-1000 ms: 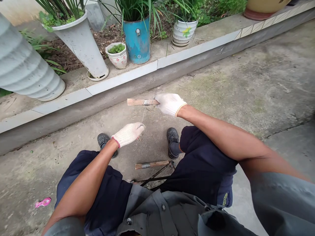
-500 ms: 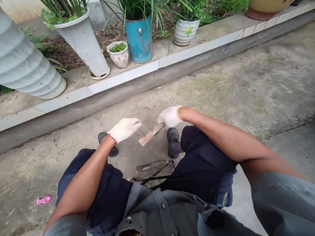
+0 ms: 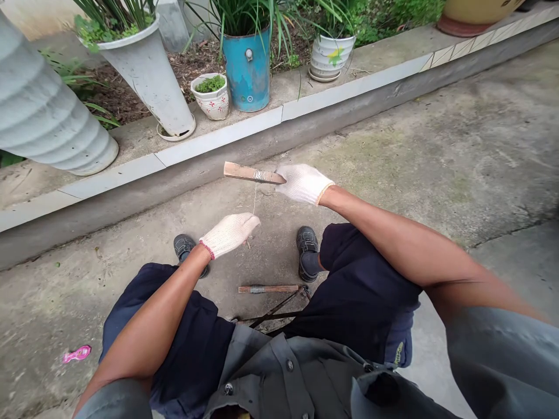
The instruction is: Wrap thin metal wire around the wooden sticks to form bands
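My right hand (image 3: 304, 184), in a white knit glove, is closed on one end of a flat wooden stick (image 3: 240, 172). Pale string (image 3: 261, 176) is wound in several turns around the stick's middle; whether it is thread or wire I cannot tell. From the winding a strand drops to my left hand (image 3: 233, 234), gloved too, whose thumb and fingers pinch it below the stick. A second wooden stick (image 3: 279, 288), wound with a greyish strand near its left end, is low between my legs, its right end by some dark thin rods (image 3: 275, 309).
Beyond my hands runs a low tiled ledge (image 3: 218, 138) bearing a blue metal planter (image 3: 248, 73), a small white pot (image 3: 212, 105) and a tall white pot (image 3: 144, 73). My shoes (image 3: 307, 241) stand on concrete. At left lies a pink plastic item (image 3: 77, 354).
My right hand has risen, swinging the held stick from a downward slant to nearly level. My left hand has shifted slightly right and down. The lower stick has turned from slanted to level.
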`<state>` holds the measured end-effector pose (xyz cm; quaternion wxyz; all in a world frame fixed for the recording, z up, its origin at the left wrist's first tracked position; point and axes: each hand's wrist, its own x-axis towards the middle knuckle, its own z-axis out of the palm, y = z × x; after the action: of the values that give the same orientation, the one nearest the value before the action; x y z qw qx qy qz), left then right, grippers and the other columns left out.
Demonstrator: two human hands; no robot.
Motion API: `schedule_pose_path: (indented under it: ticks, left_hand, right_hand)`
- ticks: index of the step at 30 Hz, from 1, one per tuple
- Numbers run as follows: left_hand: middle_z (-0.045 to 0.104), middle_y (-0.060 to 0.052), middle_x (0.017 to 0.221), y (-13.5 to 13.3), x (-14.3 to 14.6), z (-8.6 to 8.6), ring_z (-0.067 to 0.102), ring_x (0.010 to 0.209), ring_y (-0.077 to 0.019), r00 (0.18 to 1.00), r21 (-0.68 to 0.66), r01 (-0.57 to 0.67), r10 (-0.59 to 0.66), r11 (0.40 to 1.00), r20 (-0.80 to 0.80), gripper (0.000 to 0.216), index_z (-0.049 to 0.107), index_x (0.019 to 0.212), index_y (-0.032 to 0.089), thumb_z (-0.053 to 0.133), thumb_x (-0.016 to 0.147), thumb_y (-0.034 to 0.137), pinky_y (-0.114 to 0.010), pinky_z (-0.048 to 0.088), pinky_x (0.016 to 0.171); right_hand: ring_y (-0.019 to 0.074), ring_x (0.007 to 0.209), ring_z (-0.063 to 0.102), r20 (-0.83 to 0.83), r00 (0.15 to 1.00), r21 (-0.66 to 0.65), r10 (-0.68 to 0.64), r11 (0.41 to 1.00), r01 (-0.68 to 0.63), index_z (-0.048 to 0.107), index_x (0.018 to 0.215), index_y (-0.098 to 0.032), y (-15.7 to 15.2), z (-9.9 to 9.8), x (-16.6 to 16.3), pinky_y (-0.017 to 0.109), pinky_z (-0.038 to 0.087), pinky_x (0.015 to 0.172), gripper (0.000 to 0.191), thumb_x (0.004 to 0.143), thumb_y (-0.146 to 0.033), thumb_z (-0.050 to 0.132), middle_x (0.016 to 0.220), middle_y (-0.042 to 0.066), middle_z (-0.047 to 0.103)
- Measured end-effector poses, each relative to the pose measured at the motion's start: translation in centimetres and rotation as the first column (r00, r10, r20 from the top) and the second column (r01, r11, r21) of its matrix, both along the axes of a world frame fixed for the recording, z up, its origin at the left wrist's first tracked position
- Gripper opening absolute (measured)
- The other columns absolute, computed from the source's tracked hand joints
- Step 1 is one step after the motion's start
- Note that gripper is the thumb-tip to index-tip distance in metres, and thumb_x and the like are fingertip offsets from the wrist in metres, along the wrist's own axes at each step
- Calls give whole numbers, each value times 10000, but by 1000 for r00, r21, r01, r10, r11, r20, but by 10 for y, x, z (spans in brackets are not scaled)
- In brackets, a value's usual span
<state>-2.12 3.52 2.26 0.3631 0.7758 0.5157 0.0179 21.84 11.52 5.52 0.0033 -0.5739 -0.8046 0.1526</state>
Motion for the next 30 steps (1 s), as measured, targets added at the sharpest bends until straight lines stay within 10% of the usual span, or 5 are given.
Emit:
schedule_pose_path:
  ticks: [5,10,15,20,30]
  left_hand:
    - [706,-6,768,-2,-2,3,643,677,-183,994,-4,93,-93,996,-54,449,713,1047,223,328,1024,453,-280,448,690]
    - [758,-32,986,7,-15,4,672,827,-205,986,95,114,-101,989,-135,464,745,1088,232,339,1017,445,-279,470,775]
    - [756,-25,1094,10,-20,5,671,946,-204,991,115,129,-124,985,-53,452,755,1116,221,376,1013,445,-268,472,876]
    - [742,-20,917,7,-13,1,660,846,-189,986,5,126,-126,992,113,448,740,987,197,402,1004,491,-276,500,836]
    - [703,-17,778,4,5,2,635,763,-166,978,3,25,-25,1000,208,483,614,716,197,329,1031,427,-274,474,823]
  right_hand:
    - [296,918,684,321,947,3,-14,1000,14,735,1099,-126,-1,-3,-7,360,462,775,291,870,-275,634,965,182,729]
    - [292,957,677,451,843,-251,293,948,-195,769,999,-101,-12,-10,-10,384,458,829,232,814,-133,633,968,188,739]
    - [207,790,618,129,853,-529,505,763,-372,780,880,-164,-19,-14,4,305,437,740,203,701,-241,725,765,40,710]
    - [129,680,521,-246,840,-520,483,666,-535,753,890,-173,-20,-1,9,243,358,624,280,743,-407,715,697,-30,650]
    - [115,593,519,-295,955,-273,-17,960,-67,694,827,-163,-14,10,-11,258,346,570,174,791,-328,654,655,11,634]
